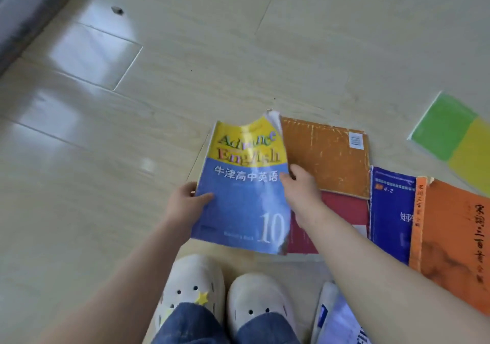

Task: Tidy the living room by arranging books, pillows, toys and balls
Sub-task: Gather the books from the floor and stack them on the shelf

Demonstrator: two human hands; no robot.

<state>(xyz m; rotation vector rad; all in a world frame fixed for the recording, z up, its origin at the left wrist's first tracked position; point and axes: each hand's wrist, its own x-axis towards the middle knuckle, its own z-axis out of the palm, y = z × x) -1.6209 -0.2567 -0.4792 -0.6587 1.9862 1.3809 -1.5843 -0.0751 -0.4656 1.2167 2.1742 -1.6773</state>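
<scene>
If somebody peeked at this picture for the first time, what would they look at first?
Probably the bright blue-and-yellow English book in the middle, held by the left hand at its left edge and the right hand at its right edge. Next come the worn orange book lying just to its right, and, at the bottom, the white clogs, one with a yellow star.

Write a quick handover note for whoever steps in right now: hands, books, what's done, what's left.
Left hand grips the left edge of the English book; right hand holds its right edge.
On the floor beside it, loosely spread: brown book, red book, blue book, orange book, green-yellow book.
Done: one book in hand.
Left: collect the other five.
</scene>
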